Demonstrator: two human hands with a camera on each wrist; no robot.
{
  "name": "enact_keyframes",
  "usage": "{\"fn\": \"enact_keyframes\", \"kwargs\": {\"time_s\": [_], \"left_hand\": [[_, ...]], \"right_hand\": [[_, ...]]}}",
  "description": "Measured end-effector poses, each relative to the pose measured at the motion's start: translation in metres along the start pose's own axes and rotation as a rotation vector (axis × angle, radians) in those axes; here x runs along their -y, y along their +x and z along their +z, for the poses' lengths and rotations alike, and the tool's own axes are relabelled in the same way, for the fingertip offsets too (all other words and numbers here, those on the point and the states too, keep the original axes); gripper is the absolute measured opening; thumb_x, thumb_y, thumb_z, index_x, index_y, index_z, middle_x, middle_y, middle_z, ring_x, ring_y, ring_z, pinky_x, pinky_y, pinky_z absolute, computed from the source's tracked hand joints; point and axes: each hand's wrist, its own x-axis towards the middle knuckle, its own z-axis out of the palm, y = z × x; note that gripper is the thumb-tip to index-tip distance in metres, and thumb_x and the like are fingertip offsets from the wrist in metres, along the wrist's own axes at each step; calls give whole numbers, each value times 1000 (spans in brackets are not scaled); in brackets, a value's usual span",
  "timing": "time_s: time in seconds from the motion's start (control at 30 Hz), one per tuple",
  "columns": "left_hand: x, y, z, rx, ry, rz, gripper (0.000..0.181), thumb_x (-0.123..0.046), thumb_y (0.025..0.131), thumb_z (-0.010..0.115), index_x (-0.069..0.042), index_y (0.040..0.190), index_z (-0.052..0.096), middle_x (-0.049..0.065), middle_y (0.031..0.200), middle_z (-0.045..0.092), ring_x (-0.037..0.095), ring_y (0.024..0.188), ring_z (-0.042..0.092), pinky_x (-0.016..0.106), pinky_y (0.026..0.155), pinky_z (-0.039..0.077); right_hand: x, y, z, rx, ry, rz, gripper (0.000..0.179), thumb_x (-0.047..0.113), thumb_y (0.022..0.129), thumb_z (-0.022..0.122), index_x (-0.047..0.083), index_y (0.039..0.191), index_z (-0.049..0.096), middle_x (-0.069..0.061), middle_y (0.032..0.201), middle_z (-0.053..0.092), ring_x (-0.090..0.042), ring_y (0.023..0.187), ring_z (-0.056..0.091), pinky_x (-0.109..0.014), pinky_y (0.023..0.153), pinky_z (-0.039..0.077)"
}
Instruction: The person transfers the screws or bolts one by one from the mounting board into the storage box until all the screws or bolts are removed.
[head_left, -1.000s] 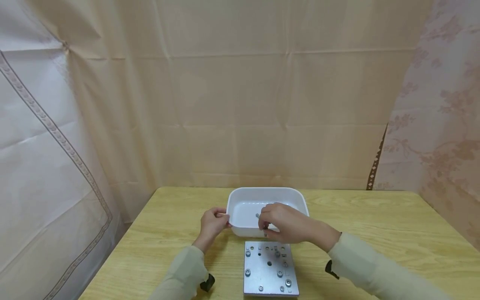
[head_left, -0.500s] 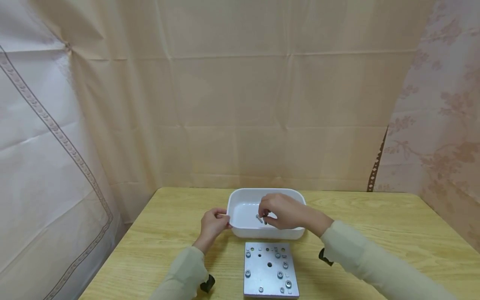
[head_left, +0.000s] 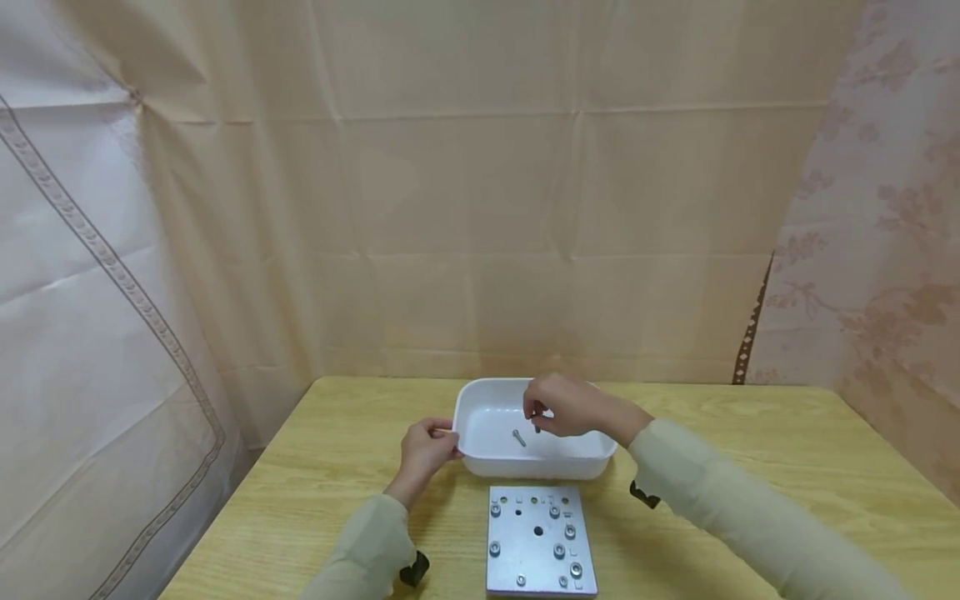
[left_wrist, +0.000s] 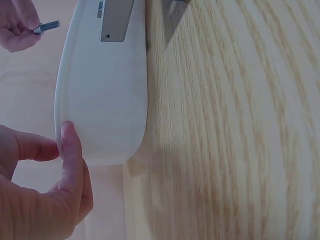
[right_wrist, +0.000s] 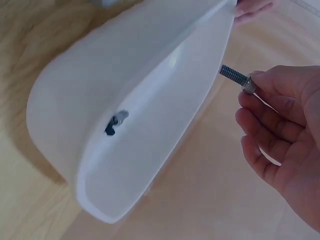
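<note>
My left hand [head_left: 426, 454] pinches the left rim of a white plastic tub [head_left: 536, 468]; in the left wrist view the thumb and fingers lie on either side of that rim. Over the tub, my right hand [head_left: 573, 407] holds a socket-head bolt [right_wrist: 235, 76] by its head between thumb and finger. Its threaded shank points away from the fingertips. Another bolt [head_left: 519, 438] lies on the tub's floor. Just in front of the tub is a silver metal plate [head_left: 525, 529] with several socket-head bolts standing in it and a few open holes along its far side.
Everything stands on a wood-grain table [head_left: 360, 467]. Behind its far edge hangs a beige curtain [head_left: 450, 250]. Patterned cloth hangs at the left and right sides. The tub's front wall stands close to the plate's far edge.
My right hand has risen and moved away from the plate, over the tub, with the bolt. The bolt inside the tub shows more fully now. My left hand stays on the rim.
</note>
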Motion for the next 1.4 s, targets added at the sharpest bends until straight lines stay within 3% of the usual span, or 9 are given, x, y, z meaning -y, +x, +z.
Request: {"fn": "enact_keyframes", "kwargs": {"time_s": [0.17,0.3,0.77,1.13,1.4], "left_hand": [[0,-2,-1,0,12,-3,30,2,82,61,13,110,60,15,83,63,9,59,62,27,64,64],[-1,-1,-2,0,17,0,30,1,83,61,13,110,60,15,84,64,9,59,62,28,65,65],[-1,-1,1,11,-7,32,30,4,81,60,16,109,59,13,79,61,8,56,60,25,59,63],[-1,0,-2,4,1,20,32,3,81,60,15,110,59,14,80,62,8,56,60,25,61,64],[-1,-1,-3,-3,10,34,31,3,80,60,15,108,59,12,77,62,7,55,60,28,62,64]], "right_hand": [[-12,6,0,-18,-25,-30,5,6,83,69,11,83,70,1,75,67,-10,65,57,-11,58,49],[-19,13,0,14,-15,48,5,7,83,69,12,83,71,2,74,66,-5,64,53,-11,57,49],[-37,33,4,121,60,219,7,6,86,65,10,86,71,0,75,63,-10,66,53,-16,57,48],[-39,45,19,144,-61,315,6,15,86,67,15,89,72,5,79,62,-12,72,54,-23,64,50],[-37,46,24,113,-134,280,7,14,83,69,20,79,70,7,73,61,-9,68,52,-21,58,45]]}}
